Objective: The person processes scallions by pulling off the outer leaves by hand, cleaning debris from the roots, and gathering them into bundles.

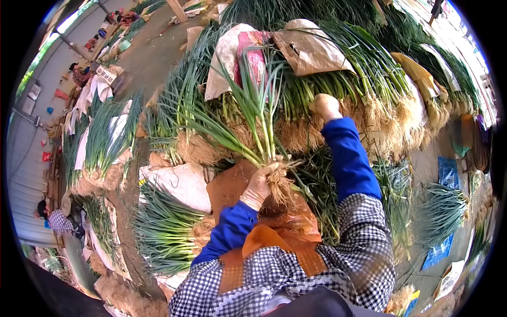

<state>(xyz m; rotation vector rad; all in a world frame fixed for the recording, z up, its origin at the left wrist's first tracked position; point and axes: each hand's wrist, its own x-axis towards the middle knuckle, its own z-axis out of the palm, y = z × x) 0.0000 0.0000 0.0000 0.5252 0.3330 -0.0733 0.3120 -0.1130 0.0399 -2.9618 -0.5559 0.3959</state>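
Observation:
My left hand [259, 186] is wrapped round the root end of a few green onions [262, 127]. Their leaves fan upward and pale roots hang beside the fingers. Farther up and to the right, my right hand [325, 105] is closed at the stalks of the large onion pile [296, 98]; its fingers are mostly turned away, and what they grip cannot be made out. A brown sack [311, 46] and a white and pink sack [229, 61] lie over that pile.
Another onion heap [166, 230] lies at my lower left, near a white sack [177, 185]. More onions [443, 211] lie at the right. Loose leaves [317, 182] cover the ground before me. A person [59, 221] sits at the far left.

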